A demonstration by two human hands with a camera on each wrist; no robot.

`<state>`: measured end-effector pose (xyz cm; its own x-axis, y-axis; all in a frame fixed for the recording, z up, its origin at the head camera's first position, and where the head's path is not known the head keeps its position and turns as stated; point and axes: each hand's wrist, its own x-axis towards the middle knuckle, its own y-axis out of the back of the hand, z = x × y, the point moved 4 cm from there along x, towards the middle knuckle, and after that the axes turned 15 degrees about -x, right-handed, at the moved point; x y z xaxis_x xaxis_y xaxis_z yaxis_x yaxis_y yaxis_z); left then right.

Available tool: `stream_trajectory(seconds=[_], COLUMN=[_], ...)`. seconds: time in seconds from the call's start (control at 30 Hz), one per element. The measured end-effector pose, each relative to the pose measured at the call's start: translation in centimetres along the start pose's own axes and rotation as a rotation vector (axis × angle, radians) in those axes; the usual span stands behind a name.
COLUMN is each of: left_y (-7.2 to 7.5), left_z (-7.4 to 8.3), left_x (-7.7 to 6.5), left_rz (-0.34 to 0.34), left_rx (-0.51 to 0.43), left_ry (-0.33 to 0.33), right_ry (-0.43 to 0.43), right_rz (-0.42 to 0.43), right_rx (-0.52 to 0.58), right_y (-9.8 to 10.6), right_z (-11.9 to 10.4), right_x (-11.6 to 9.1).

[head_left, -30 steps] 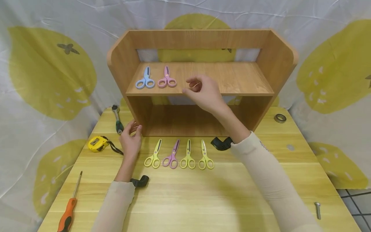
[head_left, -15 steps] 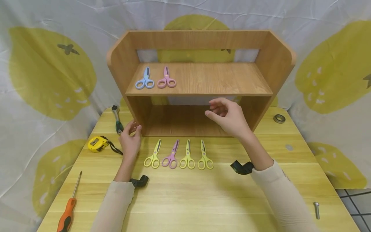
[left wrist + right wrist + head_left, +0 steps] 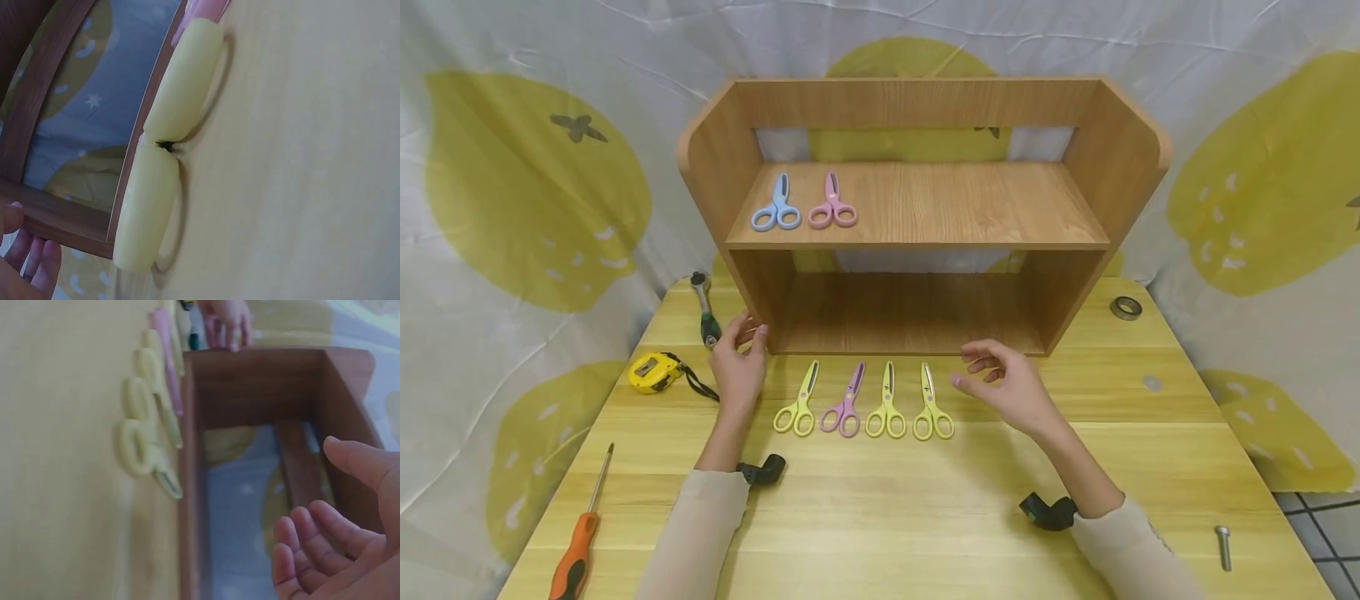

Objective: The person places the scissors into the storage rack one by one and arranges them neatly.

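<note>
Nearest, an orange-handled screwdriver (image 3: 577,542) lies at the left of the wooden table (image 3: 880,517), its tip pointing away; a metal bolt (image 3: 1224,547) lies toward the right edge; small black wrist cameras sit at the two cuffs, the right one (image 3: 1049,512) a little nearer than the left one (image 3: 763,470); beyond them the right hand (image 3: 1011,390) hangs over the table, just right of the rightmost yellow scissors (image 3: 929,400), its thumb and softly bent fingers well parted, holding nothing; from there the row runs leftward through the middle yellow scissors (image 3: 887,398), the purple scissors (image 3: 849,398) and the leftmost yellow scissors (image 3: 802,400), all with their handles toward the person; the left hand (image 3: 739,364) rests at the lower left corner of the brown shelf (image 3: 985,200), thumb and fingers loosely parted, though how firmly it presses I cannot tell; left of it lie a yellow tape measure (image 3: 652,372) and, farther back, a green-handled ratchet (image 3: 704,308); off to the right, a pale disc (image 3: 1152,382) has a dark metal ring (image 3: 1126,317) behind it; on the shelf's upper board, toward the left, blue scissors (image 3: 780,202) and pink scissors (image 3: 832,202) lie side by side, blades pointing away; farthest back hangs a lemon-printed curtain (image 3: 880,33).
</note>
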<state>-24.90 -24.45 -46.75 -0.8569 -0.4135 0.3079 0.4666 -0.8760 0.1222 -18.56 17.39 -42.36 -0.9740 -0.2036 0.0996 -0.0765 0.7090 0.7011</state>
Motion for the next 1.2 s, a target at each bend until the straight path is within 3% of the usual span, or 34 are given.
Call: stream_trajectory(seconds=[0.2,0.5,0.8,1.2], left_y=[0.0,0.1,0.1,0.1], left_z=[0.0,-0.1,-0.2,0.0], left_x=[0.0,0.0,0.0,-0.1], left_rz=[0.002,0.001,0.001,-0.008], left_rx=[-0.006,-0.003,0.003,-0.005], left_ry=[0.001,0.000,-0.008,0.011], right_ry=[-0.052,-0.119,-0.121,-0.091], right_rz=[-0.049,-0.098,-0.136,-0.111], right_rx=[-0.003,0.043,0.026,-0.044], right_y=[-2.2,-4.1,-5.4,-6.7], right_z=[2.2,3.0,3.8,3.9], right_x=[-1.5,-2.5,-2.6,-2.7])
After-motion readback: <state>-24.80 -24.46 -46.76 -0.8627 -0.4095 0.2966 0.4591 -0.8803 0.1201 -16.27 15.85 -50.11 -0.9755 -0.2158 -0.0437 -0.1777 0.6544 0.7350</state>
